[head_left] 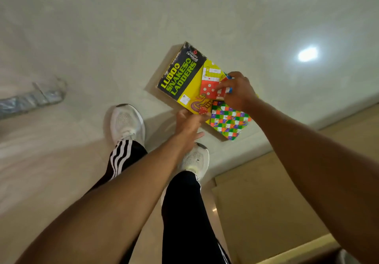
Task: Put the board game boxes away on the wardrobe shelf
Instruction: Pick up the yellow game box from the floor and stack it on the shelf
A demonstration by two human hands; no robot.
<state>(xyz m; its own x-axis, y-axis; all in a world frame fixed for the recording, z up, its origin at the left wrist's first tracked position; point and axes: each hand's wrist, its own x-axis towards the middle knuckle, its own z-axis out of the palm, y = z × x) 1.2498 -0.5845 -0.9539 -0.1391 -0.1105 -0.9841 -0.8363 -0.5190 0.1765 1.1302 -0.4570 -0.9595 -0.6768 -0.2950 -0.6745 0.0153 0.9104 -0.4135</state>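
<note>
A yellow and black "Ludo & Snakes & Ladders" board game box point(188, 77) lies flat on the pale tiled floor. My left hand point(189, 123) grips its near edge, fingers curled under the side by the snake picture. My right hand point(239, 91) rests on the box's right part, its fingers closed on a small red, white and blue box or piece point(224, 91) on top. The checkered snakes-and-ladders picture point(229, 120) shows between my hands. No wardrobe shelf is in view.
My two feet in white shoes point(127, 124) stand just left of and below the box. A beige wooden panel point(266, 202) fills the lower right. A grey-blue bundle point(30, 99) lies on the floor at the far left. A light glare point(307, 54) shines on the tiles.
</note>
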